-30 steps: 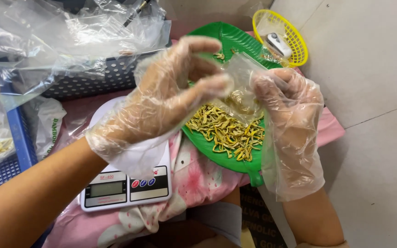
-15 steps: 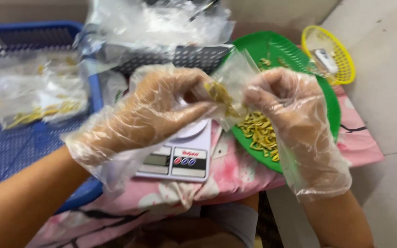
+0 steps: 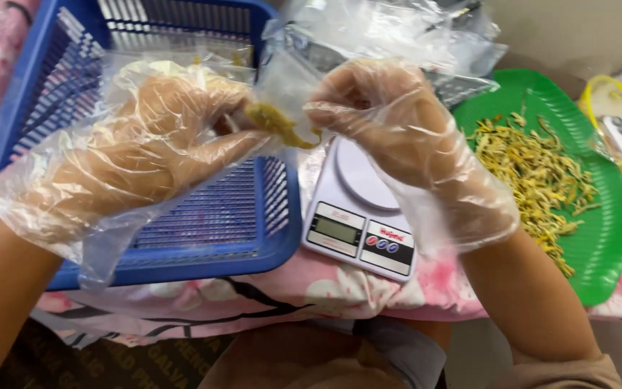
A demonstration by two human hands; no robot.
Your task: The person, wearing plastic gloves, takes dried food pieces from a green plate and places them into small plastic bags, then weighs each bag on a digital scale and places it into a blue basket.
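We see both gloved hands raised above the white kitchen scale [image 3: 360, 216]. The left hand [image 3: 149, 155] and right hand [image 3: 397, 137] each pinch a small clear bag [image 3: 282, 97] of yellow-green dried strands, held just left of the scale's platform. Left of the scale stands a blue basket [image 3: 210, 230]; right of it, a green tray [image 3: 599, 238] of yellow strands.

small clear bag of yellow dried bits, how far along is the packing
Done: nothing finished is visible in the blue slatted plastic basket.
In hand: both gloved hands, left hand and right hand, pinch the small clear plastic bag.
Left: a heap of yellow dried strips on the green plastic tray; white digital scale empty.
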